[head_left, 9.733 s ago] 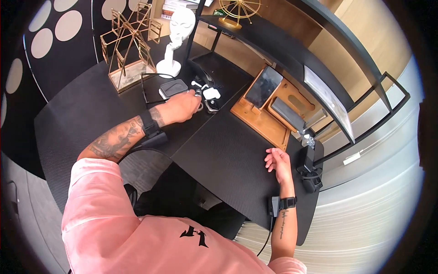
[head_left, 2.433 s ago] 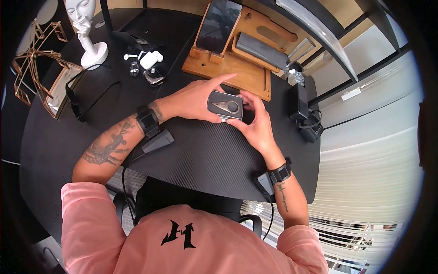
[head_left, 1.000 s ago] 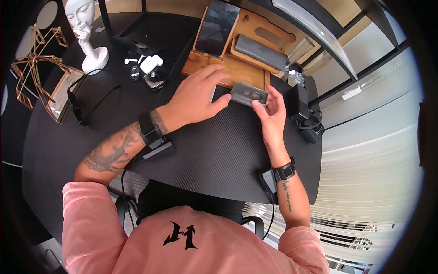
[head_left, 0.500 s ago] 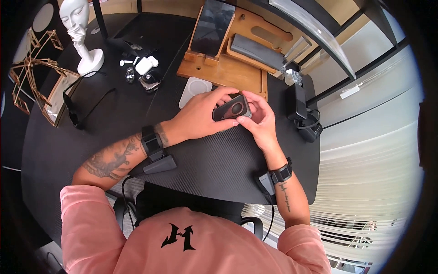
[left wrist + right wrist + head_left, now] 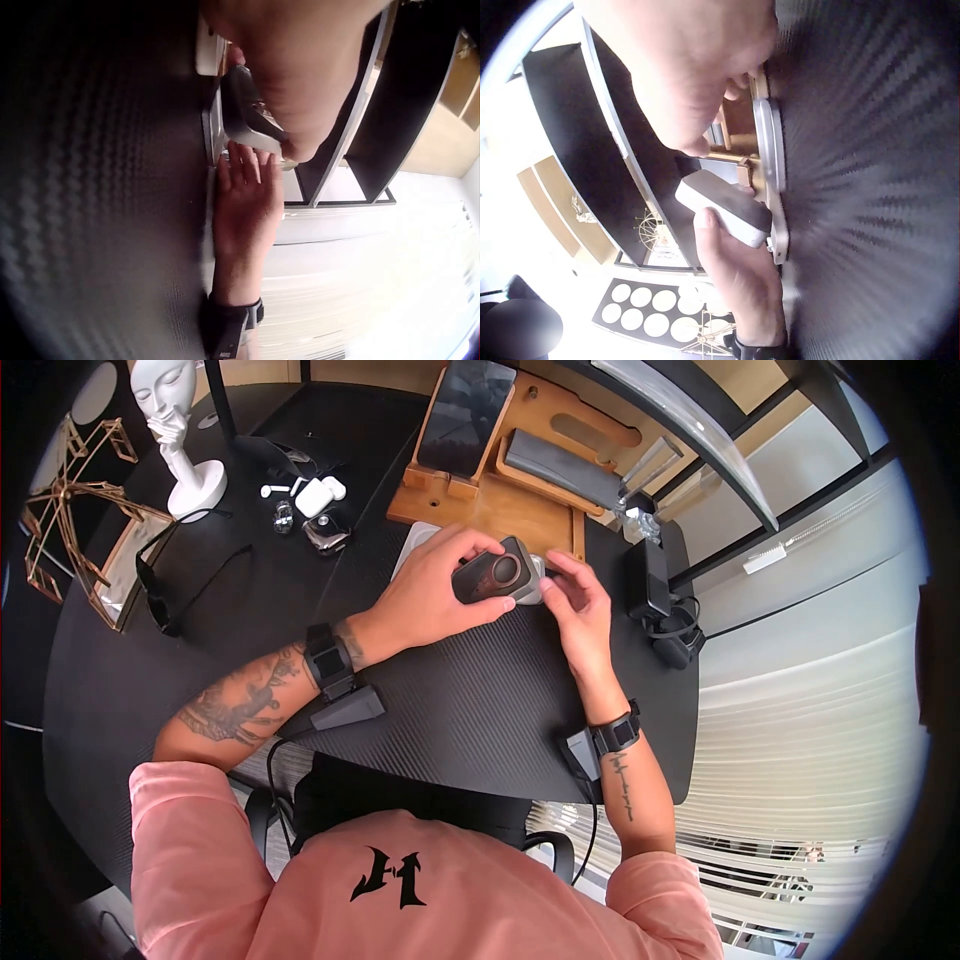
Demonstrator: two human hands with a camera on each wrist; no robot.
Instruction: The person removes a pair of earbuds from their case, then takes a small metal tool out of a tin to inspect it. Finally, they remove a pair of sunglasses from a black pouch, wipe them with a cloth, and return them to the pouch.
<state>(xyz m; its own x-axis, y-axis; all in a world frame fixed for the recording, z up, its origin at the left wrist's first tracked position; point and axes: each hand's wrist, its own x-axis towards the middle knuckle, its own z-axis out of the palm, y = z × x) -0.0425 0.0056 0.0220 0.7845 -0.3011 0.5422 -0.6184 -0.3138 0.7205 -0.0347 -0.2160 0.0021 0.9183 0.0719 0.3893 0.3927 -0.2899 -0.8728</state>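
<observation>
In the head view my left hand (image 5: 430,585) grips a dark grey rounded case (image 5: 488,578), thumb on the near edge and fingers on the far one. A round mark shows on its dark top. My right hand (image 5: 582,610) is just to the right, fingers loosely bent. The right wrist view shows a gap between its thumb and the tilted case (image 5: 724,208). Under the case, a light grey rounded tray-like piece (image 5: 769,142) lies on the table. A white flat pad (image 5: 412,542) lies partly hidden behind my left hand.
A wooden stand (image 5: 540,520) with a phone (image 5: 465,420) is behind the hands. White earbuds case (image 5: 315,497), a shiny metal item (image 5: 325,532) and sunglasses (image 5: 165,600) lie left. A black device (image 5: 650,580) stands right; a wrist unit (image 5: 348,707) hangs under my left wrist.
After setting down the white pad, my left hand took the case, first with both hands holding it. Now my right hand has released it and moved right, and the grey piece shows underneath.
</observation>
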